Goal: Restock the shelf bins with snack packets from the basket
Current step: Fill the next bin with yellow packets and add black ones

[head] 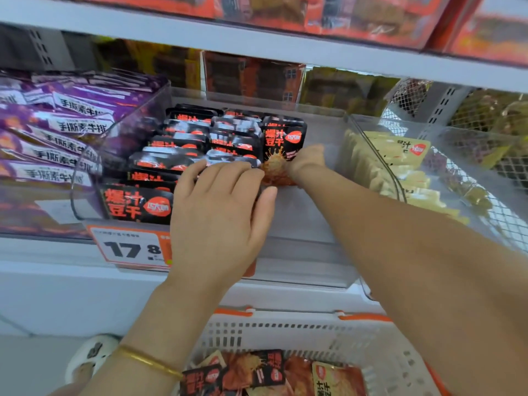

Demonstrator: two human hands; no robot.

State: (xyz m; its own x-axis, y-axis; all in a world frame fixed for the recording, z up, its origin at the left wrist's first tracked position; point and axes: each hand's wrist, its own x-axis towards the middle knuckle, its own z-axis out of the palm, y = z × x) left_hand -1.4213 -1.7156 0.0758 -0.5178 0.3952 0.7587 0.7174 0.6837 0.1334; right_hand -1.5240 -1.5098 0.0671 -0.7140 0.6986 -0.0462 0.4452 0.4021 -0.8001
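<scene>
Gripping black-orange foil snack packet: right hand, inside clear plastic bin on white store shelf; left hand flat on rows.

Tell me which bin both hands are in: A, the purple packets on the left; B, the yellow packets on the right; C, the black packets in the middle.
C: the left hand rests on the black packets; the right hand grips an upright black packet.

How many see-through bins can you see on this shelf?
3: purple-packet bin left, black-packet bin middle, yellow-packet bin right. More may be out of view.
</scene>
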